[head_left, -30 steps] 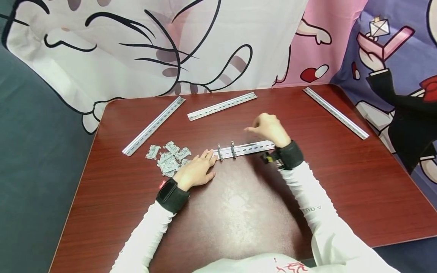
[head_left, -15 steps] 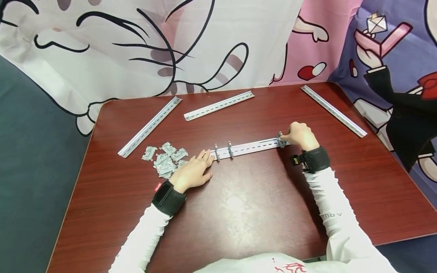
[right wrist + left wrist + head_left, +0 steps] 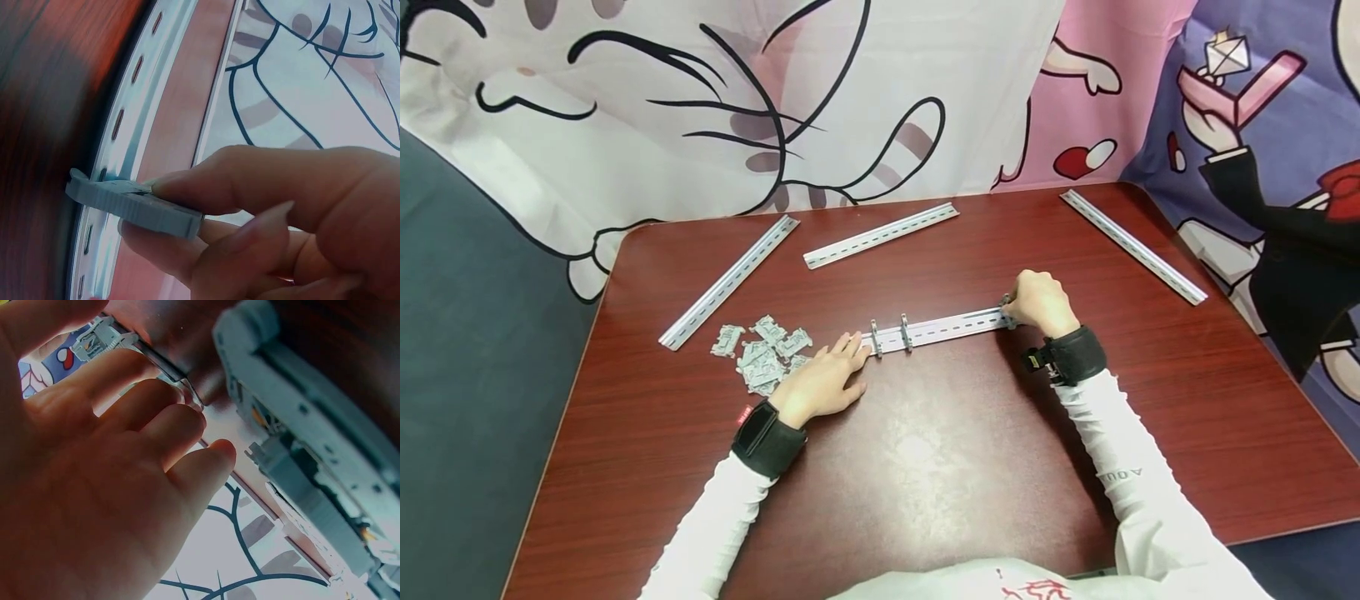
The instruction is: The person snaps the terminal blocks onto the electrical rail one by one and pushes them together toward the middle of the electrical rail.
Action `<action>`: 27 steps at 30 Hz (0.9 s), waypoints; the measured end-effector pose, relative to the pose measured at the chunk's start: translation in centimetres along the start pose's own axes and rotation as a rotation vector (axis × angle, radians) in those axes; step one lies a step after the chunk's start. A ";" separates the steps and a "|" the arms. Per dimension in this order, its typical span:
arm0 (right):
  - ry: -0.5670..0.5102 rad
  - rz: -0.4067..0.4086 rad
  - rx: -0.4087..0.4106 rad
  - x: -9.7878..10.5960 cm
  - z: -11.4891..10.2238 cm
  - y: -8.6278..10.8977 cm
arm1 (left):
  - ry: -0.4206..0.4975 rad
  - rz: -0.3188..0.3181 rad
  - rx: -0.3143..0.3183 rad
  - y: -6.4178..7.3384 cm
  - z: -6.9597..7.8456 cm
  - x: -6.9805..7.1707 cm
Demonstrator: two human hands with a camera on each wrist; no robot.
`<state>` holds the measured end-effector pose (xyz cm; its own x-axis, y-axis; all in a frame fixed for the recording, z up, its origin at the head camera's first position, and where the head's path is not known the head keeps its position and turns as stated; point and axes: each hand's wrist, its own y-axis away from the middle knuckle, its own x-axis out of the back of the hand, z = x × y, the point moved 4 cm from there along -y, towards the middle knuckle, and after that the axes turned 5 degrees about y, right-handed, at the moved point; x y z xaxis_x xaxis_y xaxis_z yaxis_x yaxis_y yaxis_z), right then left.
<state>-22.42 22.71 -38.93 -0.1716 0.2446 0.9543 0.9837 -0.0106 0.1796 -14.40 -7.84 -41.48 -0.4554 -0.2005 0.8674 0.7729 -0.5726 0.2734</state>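
Note:
A slotted metal DIN rail (image 3: 951, 327) lies across the middle of the table. Two grey clips, a left clip (image 3: 876, 340) and a right clip (image 3: 906, 332), stand upright on its left part. My left hand (image 3: 822, 379) rests on the rail's left end with fingers extended. At the rail's right end, my right hand (image 3: 1041, 302) pinches a grey DIN rail clip between thumb and fingers. The right wrist view shows that clip (image 3: 140, 206) sitting across the rail (image 3: 119, 125). Much of it is covered by the hand in the head view.
A pile of grey clips (image 3: 762, 360) lies left of my left hand; it looms close in the left wrist view. Three more rails lie around: a left rail (image 3: 730, 282), a back rail (image 3: 880, 236) and a right rail (image 3: 1133, 246). A printed cloth (image 3: 850, 100) hangs behind the table.
My right hand has gone from above the rail to its right end, where the pinched clip now sits. Since half a second ago, hand and clip have shifted slightly left. The left hand stays put.

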 end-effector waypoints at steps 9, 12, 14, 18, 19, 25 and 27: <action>-0.011 -0.003 0.027 -0.5 -1.3 0.0 | 0.004 -0.005 -0.001 0.0 -0.1 0.0; -0.011 -0.003 0.027 -0.7 -1.6 0.0 | 0.002 -0.005 -0.002 0.0 -0.1 0.0; -0.011 0.000 0.026 -0.7 -1.7 0.0 | 0.000 -0.004 -0.003 -0.1 -0.2 0.0; -0.025 -0.004 0.036 -0.9 -1.8 0.0 | -0.001 -0.004 0.000 -0.1 -0.3 -0.1; -0.030 -0.008 0.041 -0.9 -2.0 0.0 | 0.000 -0.005 0.002 -0.1 -0.3 -0.1; -0.043 -0.009 0.068 -1.2 -3.1 0.2 | -0.003 -0.007 0.002 -0.1 -0.2 0.0; -0.042 -0.006 0.076 -1.3 -3.6 0.2 | -0.003 -0.007 0.001 -0.1 -0.2 0.0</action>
<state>-22.18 18.91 -39.25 -0.1762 0.2851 0.9422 0.9843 0.0639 0.1647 -14.56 -7.90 -41.58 -0.4593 -0.1945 0.8667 0.7704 -0.5730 0.2797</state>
